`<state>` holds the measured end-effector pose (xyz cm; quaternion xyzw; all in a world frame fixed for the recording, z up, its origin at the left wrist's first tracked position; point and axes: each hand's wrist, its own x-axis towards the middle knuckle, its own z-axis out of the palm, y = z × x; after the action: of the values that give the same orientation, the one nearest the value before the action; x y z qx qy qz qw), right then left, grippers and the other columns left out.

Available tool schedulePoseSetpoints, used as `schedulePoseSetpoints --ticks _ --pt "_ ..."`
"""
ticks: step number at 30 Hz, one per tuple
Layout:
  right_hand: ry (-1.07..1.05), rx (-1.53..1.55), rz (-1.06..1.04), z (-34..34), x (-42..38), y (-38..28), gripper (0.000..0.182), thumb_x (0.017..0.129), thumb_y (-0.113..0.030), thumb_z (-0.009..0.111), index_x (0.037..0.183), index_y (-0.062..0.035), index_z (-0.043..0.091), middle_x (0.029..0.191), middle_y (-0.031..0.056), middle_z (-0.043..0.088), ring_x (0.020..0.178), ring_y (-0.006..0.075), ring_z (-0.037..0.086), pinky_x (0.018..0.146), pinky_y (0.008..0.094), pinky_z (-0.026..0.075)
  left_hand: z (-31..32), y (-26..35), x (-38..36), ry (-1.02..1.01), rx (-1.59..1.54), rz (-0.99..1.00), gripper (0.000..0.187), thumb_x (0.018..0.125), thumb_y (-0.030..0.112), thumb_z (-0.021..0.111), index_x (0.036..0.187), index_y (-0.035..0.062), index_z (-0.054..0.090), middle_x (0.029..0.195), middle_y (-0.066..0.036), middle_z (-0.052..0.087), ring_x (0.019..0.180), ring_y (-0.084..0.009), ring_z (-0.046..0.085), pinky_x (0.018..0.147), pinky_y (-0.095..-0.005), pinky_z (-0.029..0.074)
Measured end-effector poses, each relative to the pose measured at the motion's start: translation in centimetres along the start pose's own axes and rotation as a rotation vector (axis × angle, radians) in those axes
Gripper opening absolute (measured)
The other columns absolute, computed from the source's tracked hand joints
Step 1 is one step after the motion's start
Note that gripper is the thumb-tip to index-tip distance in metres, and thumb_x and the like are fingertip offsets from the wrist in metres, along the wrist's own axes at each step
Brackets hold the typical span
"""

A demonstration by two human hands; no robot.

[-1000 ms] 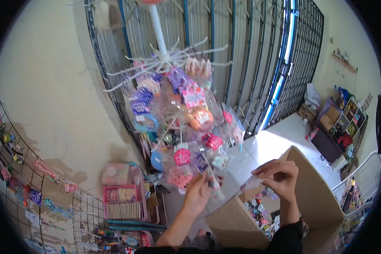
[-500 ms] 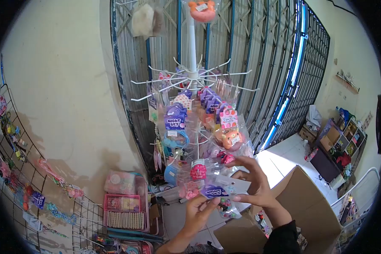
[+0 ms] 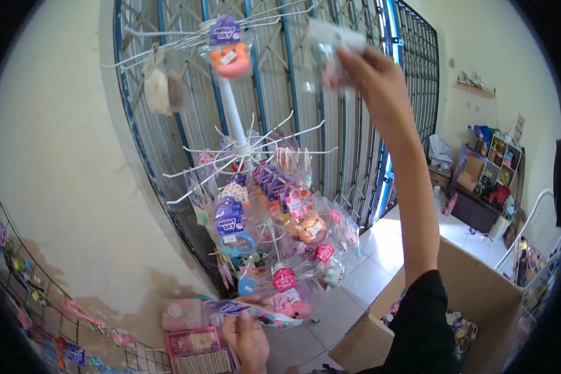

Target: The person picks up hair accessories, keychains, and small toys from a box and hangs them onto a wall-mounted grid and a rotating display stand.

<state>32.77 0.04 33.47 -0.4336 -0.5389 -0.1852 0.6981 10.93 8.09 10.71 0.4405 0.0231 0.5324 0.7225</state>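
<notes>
My right hand (image 3: 377, 78) is raised near the top tier of a white display rack (image 3: 234, 115), pinching a clear packet with a white header card (image 3: 336, 36). The packet is blurred, so its contents are hard to make out. Low in front, my left hand (image 3: 248, 343) grips a packet of colourful beads (image 3: 271, 319) with a purple header, held tilted almost flat. On the top tier hangs an orange bear-shaped packet (image 3: 230, 60) under a purple "Night Sky" card, beside a packet with a cream fluffy item (image 3: 157, 90). Lower hooks carry several bagged trinkets (image 3: 311, 229).
An open cardboard box (image 3: 480, 299) with packets inside stands at lower right. Pink baskets (image 3: 196, 343) sit at lower left, near a wire grid (image 3: 50, 280) hung with accessories. Behind the rack is a folding metal gate (image 3: 293, 93). Shelves (image 3: 502, 165) stand far right.
My right hand has risen from beside my left hand to the upper tier, carrying the white-card packet. My left hand has moved down and left with the bead packet. The view has tilted upward.
</notes>
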Motion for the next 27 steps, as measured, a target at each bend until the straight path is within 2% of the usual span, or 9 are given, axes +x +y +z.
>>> schedulePoseSetpoints --ticks 2,4,6,7,10,12,13,15,27 --pt "0.09 0.019 -0.134 -0.6 4.3 1.4 0.026 0.071 -0.023 0.054 0.083 -0.0004 0.055 0.068 0.0037 0.055 0.056 0.0085 0.051 0.052 0.0193 0.04 -0.1 0.4 0.3 0.033 0.014 0.024 0.02 0.076 0.014 0.046 0.079 -0.0061 0.045 0.081 -0.015 0.048 0.07 -0.0199 0.05 0.065 -0.0303 0.042" --pt "0.09 -0.007 -0.034 -0.9 6.4 0.3 0.029 0.074 -0.021 0.051 0.088 0.0039 0.05 0.073 0.0048 0.05 0.064 0.0093 0.049 0.056 0.0196 0.043 -0.8 0.7 0.7 0.07 0.059 0.079 0.02 0.075 0.014 0.046 0.079 -0.0058 0.044 0.079 -0.016 0.047 0.067 -0.0198 0.049 0.062 -0.0296 0.041" --pt "0.256 -0.007 0.237 -0.5 7.8 -1.0 0.036 0.075 -0.025 0.049 0.094 0.0058 0.045 0.085 0.0165 0.051 0.073 0.0243 0.052 0.062 0.0331 0.04 -1.7 1.0 0.8 -0.009 0.121 0.091 0.017 0.079 0.013 0.04 0.087 -0.0014 0.041 0.082 -0.01 0.046 0.071 -0.0164 0.047 0.064 -0.028 0.039" --pt "0.257 0.0 0.232 -0.5 8.1 -1.3 0.036 0.075 -0.025 0.049 0.094 0.0058 0.045 0.085 0.0165 0.051 0.073 0.0243 0.052 0.062 0.0331 0.04 -1.8 1.2 0.8 -0.011 0.101 0.11 0.016 0.079 0.013 0.04 0.088 -0.0007 0.041 0.083 -0.011 0.046 0.071 -0.0166 0.046 0.065 -0.0285 0.039" --pt "0.191 -0.117 0.245 0.1 8.6 -1.8 0.035 0.077 -0.026 0.047 0.096 0.0032 0.045 0.087 0.0114 0.049 0.074 0.0174 0.049 0.062 0.0304 0.04 -2.9 1.3 0.7 0.012 0.052 0.115 0.017 0.079 0.013 0.041 0.09 0.0009 0.04 0.087 -0.011 0.046 0.072 -0.0172 0.046 0.067 -0.0298 0.039" --pt "0.35 -0.16 0.308 1.0 8.7 -2.0 0.028 0.076 -0.023 0.048 0.091 0.0012 0.048 0.075 0.0085 0.049 0.063 0.0134 0.047 0.056 0.026 0.039 -2.9 1.4 0.4 0.198 0.042 0.122 0.016 0.079 0.013 0.042 0.09 0.0007 0.04 0.088 -0.012 0.046 0.074 -0.0175 0.046 0.068 -0.0297 0.039" --pt "0.088 -0.06 0.093 -1.4 11.2 2.7 0.025 0.073 -0.021 0.052 0.082 0.0025 0.051 0.066 0.0035 0.046 0.054 0.0082 0.043 0.048 0.018 0.038 -3.1 1.5 0.5 0.2 0.044 0.128 0.016 0.079 0.013 0.042 0.09 0.0007 0.04 0.088 -0.012 0.046 0.074 -0.0175 0.046 0.068 -0.0297 0.039" --pt "0.093 0.038 0.127 -1.6 11.7 3.4 0.024 0.073 -0.021 0.052 0.079 0.0019 0.051 0.063 0.0028 0.044 0.052 0.0078 0.04 0.045 0.0179 0.036 -3.6 1.7 0.6 0.054 0.127 0.179 0.018 0.079 0.013 0.043 0.09 0.0001 0.041 0.087 -0.012 0.047 0.076 -0.0174 0.046 0.068 -0.0294 0.039" --pt "0.17 0.071 0.392 -0.6 10.8 0.0 0.018 0.076 -0.018 0.048 0.073 -0.0011 0.051 0.057 0.0036 0.043 0.047 0.0097 0.037 0.043 0.0208 0.033 -3.5 2.0 -0.3 0.136 0.239 0.134 0.023 0.078 0.017 0.045 0.091 -0.0019 0.044 0.083 -0.008 0.049 0.072 -0.0136 0.048 0.065 -0.0236 0.039"
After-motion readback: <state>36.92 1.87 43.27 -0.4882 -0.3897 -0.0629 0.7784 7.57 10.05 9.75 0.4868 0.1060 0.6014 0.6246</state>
